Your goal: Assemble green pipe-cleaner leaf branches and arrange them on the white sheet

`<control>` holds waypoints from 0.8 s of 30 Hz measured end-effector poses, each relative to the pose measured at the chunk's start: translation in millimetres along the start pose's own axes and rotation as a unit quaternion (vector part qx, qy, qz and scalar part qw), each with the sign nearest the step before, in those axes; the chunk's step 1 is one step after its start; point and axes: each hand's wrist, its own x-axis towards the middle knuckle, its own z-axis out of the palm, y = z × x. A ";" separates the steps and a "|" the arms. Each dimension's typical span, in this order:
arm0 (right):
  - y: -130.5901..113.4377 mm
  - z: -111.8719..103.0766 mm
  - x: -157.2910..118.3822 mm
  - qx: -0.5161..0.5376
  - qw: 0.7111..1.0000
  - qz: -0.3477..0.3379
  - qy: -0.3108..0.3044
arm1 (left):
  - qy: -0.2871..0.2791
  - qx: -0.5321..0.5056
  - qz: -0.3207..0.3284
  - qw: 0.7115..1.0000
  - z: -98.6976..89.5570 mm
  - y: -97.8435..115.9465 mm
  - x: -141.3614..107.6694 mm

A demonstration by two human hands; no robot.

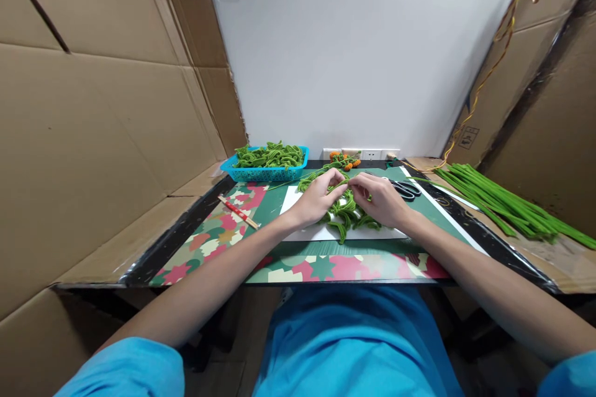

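My left hand and my right hand meet fingertip to fingertip above a white sheet. Both are closed in a pinch on a thin green chenille stem, mostly hidden by the fingers. Under and around them lies a pile of short, curled green chenille pieces. Just behind the hands is a bunch of orange fuzzy flowers on green stems. Black-handled scissors lie right of my right hand, their blades partly hidden.
A blue basket full of green curled pieces stands at the back left. Chopsticks in a red wrapper lie on the patterned mat. Long green chenille stems are heaped at right. Cardboard walls flank the table; a twisted cord hangs at right.
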 end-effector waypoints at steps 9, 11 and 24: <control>-3.0 -3.1 -1.1 0.003 1.000 0.001 0.014 | 0.006 -0.023 -0.020 1.000 0.2 1.4 1.2; -3.3 -2.7 -1.0 0.005 1.000 -0.001 0.016 | 0.002 -0.025 -0.018 1.000 0.7 2.3 0.6; -4.8 -1.8 1.9 0.049 0.997 0.022 0.057 | 0.014 0.018 0.011 1.000 -2.0 -0.7 2.1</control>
